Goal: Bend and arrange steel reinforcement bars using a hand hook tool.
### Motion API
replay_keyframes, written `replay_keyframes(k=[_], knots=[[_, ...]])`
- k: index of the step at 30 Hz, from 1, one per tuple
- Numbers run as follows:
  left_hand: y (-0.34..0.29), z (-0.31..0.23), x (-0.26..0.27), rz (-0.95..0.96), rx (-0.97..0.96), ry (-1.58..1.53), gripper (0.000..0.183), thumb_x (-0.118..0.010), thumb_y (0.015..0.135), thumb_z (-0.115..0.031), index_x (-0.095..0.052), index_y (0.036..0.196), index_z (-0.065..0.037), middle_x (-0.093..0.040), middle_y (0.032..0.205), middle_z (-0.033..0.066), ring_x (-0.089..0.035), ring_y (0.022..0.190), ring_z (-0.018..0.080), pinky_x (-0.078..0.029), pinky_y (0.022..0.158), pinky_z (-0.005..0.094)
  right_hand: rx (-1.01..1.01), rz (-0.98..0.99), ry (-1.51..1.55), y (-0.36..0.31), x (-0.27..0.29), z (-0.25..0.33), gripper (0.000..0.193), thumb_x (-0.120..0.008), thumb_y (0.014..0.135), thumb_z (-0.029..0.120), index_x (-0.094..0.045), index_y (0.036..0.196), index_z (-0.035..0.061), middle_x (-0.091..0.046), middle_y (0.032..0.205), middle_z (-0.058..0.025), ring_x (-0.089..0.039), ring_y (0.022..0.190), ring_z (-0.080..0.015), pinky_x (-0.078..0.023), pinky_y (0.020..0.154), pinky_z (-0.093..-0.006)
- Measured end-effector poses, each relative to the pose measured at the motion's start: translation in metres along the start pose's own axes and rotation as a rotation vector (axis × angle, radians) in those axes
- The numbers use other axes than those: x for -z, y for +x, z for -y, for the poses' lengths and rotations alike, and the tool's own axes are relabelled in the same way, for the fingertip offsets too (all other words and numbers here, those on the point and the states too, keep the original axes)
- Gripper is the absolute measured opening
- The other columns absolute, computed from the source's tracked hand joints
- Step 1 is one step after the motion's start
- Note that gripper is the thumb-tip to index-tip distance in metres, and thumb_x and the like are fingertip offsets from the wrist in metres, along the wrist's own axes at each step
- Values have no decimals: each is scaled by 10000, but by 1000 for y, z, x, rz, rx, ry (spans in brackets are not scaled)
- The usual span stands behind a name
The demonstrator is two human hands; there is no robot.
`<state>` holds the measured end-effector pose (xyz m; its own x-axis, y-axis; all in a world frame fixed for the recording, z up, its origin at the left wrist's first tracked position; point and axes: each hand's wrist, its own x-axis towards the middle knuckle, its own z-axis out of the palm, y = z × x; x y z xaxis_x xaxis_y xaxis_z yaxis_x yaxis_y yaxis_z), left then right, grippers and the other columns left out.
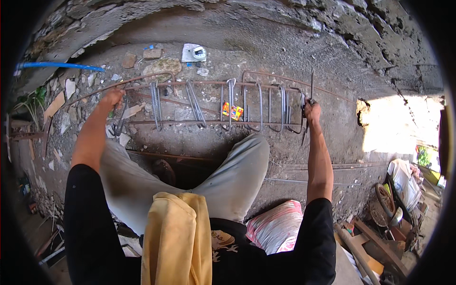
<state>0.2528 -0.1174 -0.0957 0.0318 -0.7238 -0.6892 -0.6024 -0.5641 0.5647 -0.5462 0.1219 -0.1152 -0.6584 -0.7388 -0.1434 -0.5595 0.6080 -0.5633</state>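
Observation:
A rebar cage [204,82] lies across the ground in front of me, made of long rusty bars with several bent steel stirrups [260,107] hung along them. At its left end, my left hand [112,96] is closed around the upper bar, beside a dark stirrup [122,116]. Near the cage's right end, my right hand [312,110] grips a thin dark metal tool [312,80] that sticks out above and below the fist. Its exact kind is unclear. The last stirrup [302,111] stands right beside that hand.
Red and yellow packets [232,111] lie within the cage. Beyond are a white sheet [194,52] with a small round item, loose stones [152,54] and a blue pipe [61,65]. A striped sack [275,225] sits by my right side; wood scraps [380,247] pile up at lower right.

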Motion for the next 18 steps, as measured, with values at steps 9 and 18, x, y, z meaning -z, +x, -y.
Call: replay_keyframes(k=[9, 18], knots=[[-58, -7, -15, 260, 261, 235, 672, -588, 916, -272, -235, 1477, -154, -514, 1260, 103, -576, 1013, 256, -492, 853, 470, -505, 145, 289, -93, 44, -101, 331, -625, 903, 364, -628, 872, 35, -433, 572, 10, -427, 455, -115, -386, 394, -312], [-89, 86, -23, -62, 61, -38, 608, -658, 830, -554, -511, 1289, -184, -561, 1040, 14, -561, 959, 177, -448, 840, 404, -483, 227, -428, -181, -7, -207, 469, -716, 781, 421, -651, 858, -37, -666, 797, -220, -667, 744, -361, -535, 648, -432]])
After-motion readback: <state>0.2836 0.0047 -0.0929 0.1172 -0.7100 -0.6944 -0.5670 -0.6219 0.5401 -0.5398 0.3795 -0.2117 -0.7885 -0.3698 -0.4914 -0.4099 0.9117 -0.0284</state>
